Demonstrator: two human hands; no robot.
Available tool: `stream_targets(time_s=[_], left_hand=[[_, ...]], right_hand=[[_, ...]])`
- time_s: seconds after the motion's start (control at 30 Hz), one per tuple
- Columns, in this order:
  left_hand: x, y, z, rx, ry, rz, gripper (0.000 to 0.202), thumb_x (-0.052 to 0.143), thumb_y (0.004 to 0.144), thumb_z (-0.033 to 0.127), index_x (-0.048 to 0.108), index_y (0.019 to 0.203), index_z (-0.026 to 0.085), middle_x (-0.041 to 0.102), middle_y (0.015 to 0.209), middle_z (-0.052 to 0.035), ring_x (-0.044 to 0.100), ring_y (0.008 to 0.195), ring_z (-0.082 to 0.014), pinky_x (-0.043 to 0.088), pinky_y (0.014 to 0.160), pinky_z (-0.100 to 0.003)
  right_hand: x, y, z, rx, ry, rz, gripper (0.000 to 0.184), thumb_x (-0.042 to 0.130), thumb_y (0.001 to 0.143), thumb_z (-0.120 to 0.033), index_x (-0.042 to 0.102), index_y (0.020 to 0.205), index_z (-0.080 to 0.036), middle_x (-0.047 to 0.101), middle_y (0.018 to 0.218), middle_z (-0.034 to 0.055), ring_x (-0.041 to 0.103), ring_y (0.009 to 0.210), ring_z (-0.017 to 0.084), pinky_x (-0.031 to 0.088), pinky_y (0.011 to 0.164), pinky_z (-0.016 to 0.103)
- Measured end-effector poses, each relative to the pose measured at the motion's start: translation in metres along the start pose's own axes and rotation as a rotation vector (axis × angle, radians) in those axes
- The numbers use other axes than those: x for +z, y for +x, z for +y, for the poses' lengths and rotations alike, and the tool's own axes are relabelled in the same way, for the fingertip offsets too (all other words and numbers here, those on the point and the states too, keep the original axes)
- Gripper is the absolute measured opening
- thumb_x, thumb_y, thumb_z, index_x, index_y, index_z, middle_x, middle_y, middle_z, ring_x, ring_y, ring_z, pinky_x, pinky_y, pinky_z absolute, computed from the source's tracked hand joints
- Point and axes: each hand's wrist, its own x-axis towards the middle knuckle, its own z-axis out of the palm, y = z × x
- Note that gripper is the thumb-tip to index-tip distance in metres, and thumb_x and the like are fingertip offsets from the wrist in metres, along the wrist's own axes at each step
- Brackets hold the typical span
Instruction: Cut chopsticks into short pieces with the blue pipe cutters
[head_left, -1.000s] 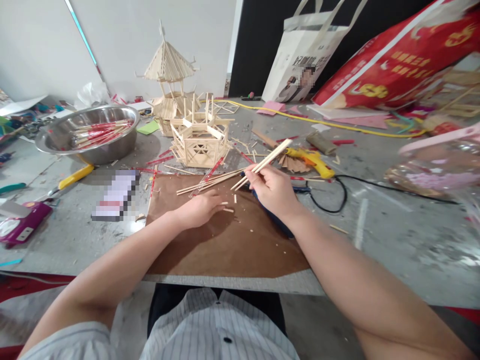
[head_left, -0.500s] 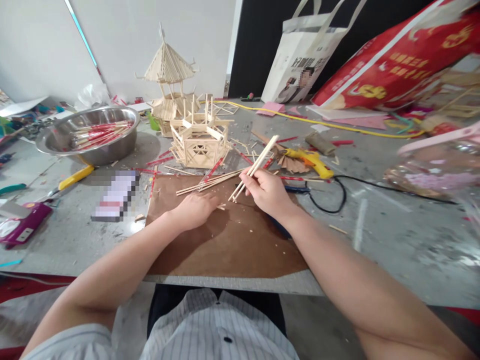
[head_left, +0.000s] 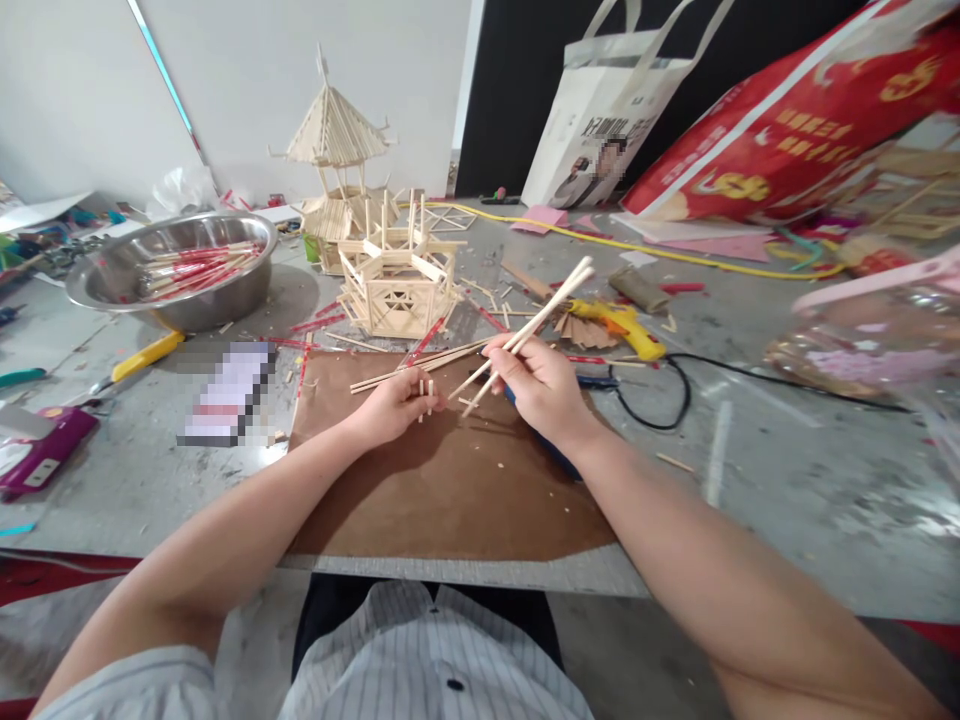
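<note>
My left hand is closed on short cut pieces of wooden stick, pinched upright between thumb and fingers over the brown mat. In my right hand are long wooden chopsticks, slanting up to the right with their lower ends spread apart near my left fingers. Behind my left hand, more chopsticks lie across the mat's far edge. Beyond them stands a half-built hexagonal stick model. A blue-handled tool lies partly hidden beneath my right hand and forearm.
A steel bowl with red-wrapped chopsticks and a phone lie left. Farther back rises a roofed stick pavilion. At right are a yellow glue gun with a black cord, a yellow cable and a clear pink-rimmed container.
My left hand has lifted from the mat and now pinches short stick pieces. The chopsticks in my right hand have tilted lower and shifted right, their lower ends spreading.
</note>
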Motion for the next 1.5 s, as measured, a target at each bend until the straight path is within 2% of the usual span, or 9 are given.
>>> stream_targets(time_s=[0.1,0.2,0.33,0.47,0.57,0.9,1.1,1.23,1.5], left_hand=[[0.000,0.001,0.000,-0.032,-0.013,0.030,0.010,0.053,0.076,0.020,0.044,0.076,0.015,0.061,0.076,-0.0029,0.058,0.073,-0.0113,0.042,0.065,-0.024],[0.001,0.001,0.000,-0.029,-0.003,0.041,0.011,0.055,0.074,0.022,0.047,0.076,0.015,0.060,0.073,-0.0012,0.056,0.068,-0.0098,0.042,0.064,-0.023],[0.001,0.001,-0.001,-0.007,0.130,0.056,0.014,0.057,0.072,0.027,0.052,0.073,0.013,0.057,0.067,0.0003,0.050,0.058,-0.0080,0.039,0.059,-0.022],[-0.002,0.001,-0.002,0.030,0.300,0.078,0.015,0.055,0.073,0.028,0.056,0.073,0.013,0.055,0.064,0.0012,0.046,0.057,-0.0080,0.038,0.057,-0.021],[-0.004,0.001,-0.004,0.067,0.358,0.078,0.012,0.053,0.074,0.025,0.056,0.072,0.013,0.054,0.064,0.0011,0.047,0.058,-0.0081,0.038,0.056,-0.021],[0.002,0.000,-0.002,0.091,0.343,0.060,0.008,0.052,0.073,0.020,0.055,0.071,0.013,0.053,0.061,0.0018,0.047,0.055,-0.0074,0.039,0.054,-0.019],[-0.001,0.001,-0.001,0.063,0.288,-0.008,0.018,0.053,0.075,0.024,0.061,0.085,0.013,0.060,0.065,-0.0004,0.052,0.058,-0.0090,0.042,0.057,-0.020],[-0.001,0.001,-0.001,0.063,0.310,-0.023,0.017,0.053,0.075,0.025,0.063,0.083,0.012,0.062,0.068,-0.0017,0.053,0.058,-0.0092,0.042,0.058,-0.021],[0.003,0.001,0.000,0.078,0.329,0.011,0.014,0.053,0.075,0.023,0.060,0.081,0.012,0.062,0.072,-0.0024,0.053,0.060,-0.0093,0.043,0.059,-0.022]], right_hand=[[0.000,-0.001,-0.001,-0.030,0.005,0.020,0.023,0.046,0.083,-0.040,0.055,0.083,-0.019,0.049,0.060,-0.0030,0.049,0.048,0.009,0.040,0.048,0.023],[0.002,-0.002,-0.003,-0.015,-0.017,-0.049,0.023,0.047,0.082,-0.040,0.056,0.083,-0.019,0.053,0.064,-0.0015,0.050,0.049,0.009,0.042,0.049,0.023],[0.007,-0.002,-0.005,-0.027,-0.105,-0.130,0.023,0.047,0.082,-0.038,0.058,0.078,-0.018,0.060,0.073,0.0022,0.054,0.054,0.010,0.044,0.051,0.024],[0.009,-0.001,-0.006,-0.063,-0.175,-0.140,0.023,0.046,0.082,-0.036,0.060,0.076,-0.018,0.063,0.075,0.0042,0.059,0.068,0.015,0.046,0.061,0.028],[0.009,-0.002,-0.006,-0.072,-0.186,-0.141,0.024,0.046,0.082,-0.036,0.060,0.076,-0.018,0.063,0.071,0.0036,0.059,0.068,0.016,0.046,0.064,0.028],[0.016,-0.004,0.002,0.053,-0.007,-0.150,0.027,0.048,0.081,-0.043,0.059,0.079,-0.018,0.059,0.067,0.0014,0.056,0.063,0.013,0.047,0.062,0.026],[0.017,-0.003,0.001,0.055,0.031,-0.194,0.024,0.050,0.080,-0.041,0.058,0.079,-0.018,0.058,0.065,-0.0001,0.055,0.058,0.011,0.046,0.058,0.024],[0.017,-0.004,-0.002,0.063,0.039,-0.200,0.022,0.050,0.080,-0.038,0.058,0.081,-0.017,0.056,0.064,-0.0008,0.055,0.057,0.010,0.045,0.057,0.023],[0.019,-0.002,-0.003,0.119,0.082,-0.206,0.022,0.053,0.078,-0.038,0.058,0.081,-0.017,0.059,0.076,0.0020,0.057,0.057,0.010,0.047,0.056,0.024]])
